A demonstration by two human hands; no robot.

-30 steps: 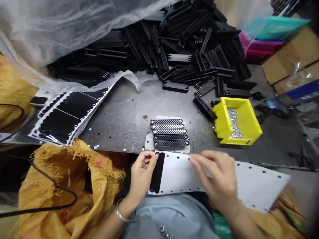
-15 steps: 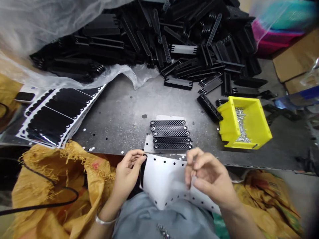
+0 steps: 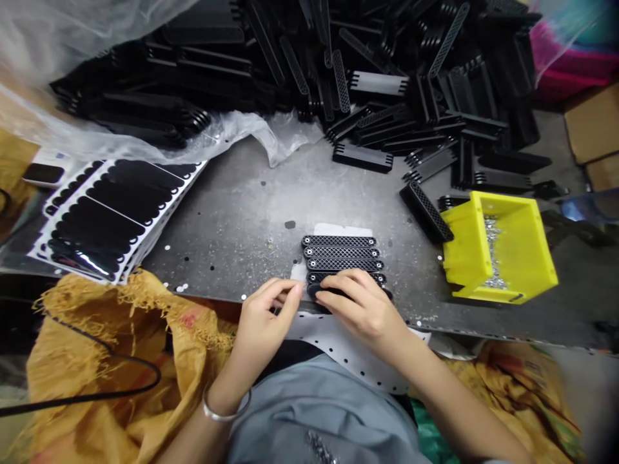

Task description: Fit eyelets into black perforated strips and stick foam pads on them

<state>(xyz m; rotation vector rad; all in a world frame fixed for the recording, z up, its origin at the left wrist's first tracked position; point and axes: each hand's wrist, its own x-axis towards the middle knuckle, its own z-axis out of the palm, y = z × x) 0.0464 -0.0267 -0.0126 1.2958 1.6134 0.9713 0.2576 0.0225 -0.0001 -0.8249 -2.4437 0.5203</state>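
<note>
Several black bars with a lattice pattern lie in a neat stack of rows at the table's front edge, each with small metal dots at its ends. Over the nearest bar, the rounded end of a smooth black sticker shows. My right hand is closed over this sticker, fingertips down on it and hiding most of its length. Just left of the sticker's end, my left hand has thumb and forefinger pinched together; what they hold, if anything, is hidden. A white backing sheet with dark holes lies across the lap.
Black sticker sheets are stacked on the left. A yellow bin of small metal parts stands at right. Behind, a large heap of black plastic pieces spreads beside clear plastic film. An orange sack hangs at front left.
Both hands have moved up to the front bar, the right one also leftward. The black sticker from my left hand is now over that bar. The white sheet has sunk lower onto the lap.
</note>
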